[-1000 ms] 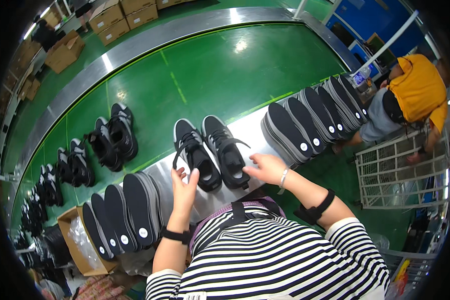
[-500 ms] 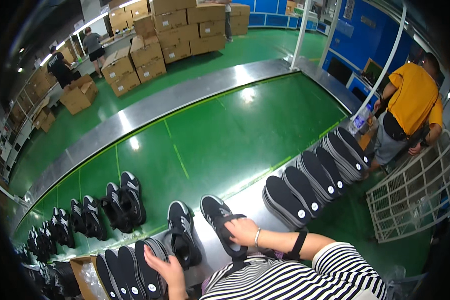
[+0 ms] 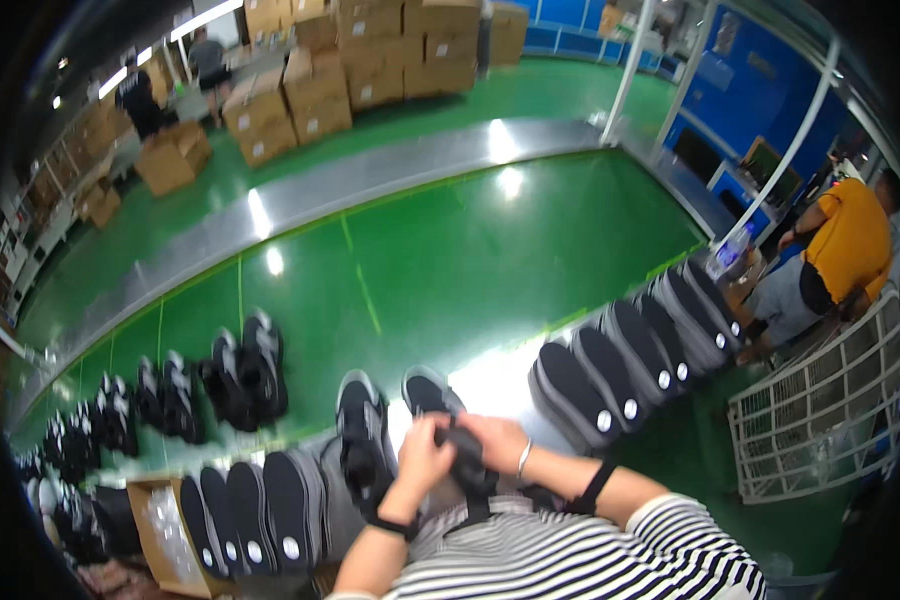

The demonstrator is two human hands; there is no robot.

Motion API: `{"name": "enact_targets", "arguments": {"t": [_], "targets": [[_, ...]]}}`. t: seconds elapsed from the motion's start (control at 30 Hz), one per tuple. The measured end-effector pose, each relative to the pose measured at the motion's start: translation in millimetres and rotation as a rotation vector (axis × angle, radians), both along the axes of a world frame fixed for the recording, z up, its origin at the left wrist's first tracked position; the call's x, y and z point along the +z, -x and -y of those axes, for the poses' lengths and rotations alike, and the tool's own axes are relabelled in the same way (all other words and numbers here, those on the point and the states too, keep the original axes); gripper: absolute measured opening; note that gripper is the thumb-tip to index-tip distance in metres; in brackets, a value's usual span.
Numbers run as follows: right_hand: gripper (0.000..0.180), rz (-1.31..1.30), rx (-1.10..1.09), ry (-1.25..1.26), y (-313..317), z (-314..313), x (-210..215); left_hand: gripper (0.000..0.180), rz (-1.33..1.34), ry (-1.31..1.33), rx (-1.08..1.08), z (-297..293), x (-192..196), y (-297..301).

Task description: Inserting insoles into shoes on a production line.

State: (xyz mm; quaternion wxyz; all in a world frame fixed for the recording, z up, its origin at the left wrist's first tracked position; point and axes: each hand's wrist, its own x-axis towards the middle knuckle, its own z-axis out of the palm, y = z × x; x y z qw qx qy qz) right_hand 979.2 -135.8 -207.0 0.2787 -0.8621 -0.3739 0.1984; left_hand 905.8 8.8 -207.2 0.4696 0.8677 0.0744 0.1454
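A black sneaker (image 3: 427, 391) with a grey toe stands before me, toe pointing away. Over its opening, both my hands are closed. My left hand (image 3: 425, 458) grips the edge of a dark, bent piece (image 3: 464, 457) that looks like an insole; blur hides its outline. My right hand (image 3: 497, 441) closes on the sneaker's upper near the tongue, its fingertips beside that piece. Left of my hands stands the matching sneaker (image 3: 360, 415), untouched. Stacked black-and-grey insoles (image 3: 292, 500) with white round labels stand at the left, near my left forearm.
More insole stacks (image 3: 580, 385) line the bench's right side. Pairs of sneakers (image 3: 260, 370) stand on the green belt (image 3: 420, 260) at left. An open carton (image 3: 160, 540) holds clear plastic. At right are a white basket (image 3: 820, 430) and a person in orange (image 3: 850, 235).
My left hand has moved right from the insole stack to the sneaker, meeting my right hand. A dark piece now shows between them. The view has shifted slightly.
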Motion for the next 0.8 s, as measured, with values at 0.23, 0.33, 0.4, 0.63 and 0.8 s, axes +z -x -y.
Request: {"name": "enact_targets", "arguments": {"t": [0.23,0.33,0.4,0.63,0.8], "targets": [[0.028,-0.583,-0.058,-0.333,-30,-10,-19,0.025,-0.163,0.688,0.136,-3,-22,-7],[0.021,-0.687,-0.092,-0.291,-29,-12,-9,0.025,-0.108,0.802,0.159,-5,-21,-12],[0.024,-0.06,-0.036,-0.304,-18,-10,-1,0.025,-0.178,0.883,0.169,-8,-22,-15],[0.027,0.58,0.197,-0.273,-7,-9,16,0.024,-0.186,0.804,0.182,-1,-27,-13],[0.017,0.593,0.208,-0.302,-2,-6,21,0.022,-0.23,0.773,0.191,5,-27,-12]]}}
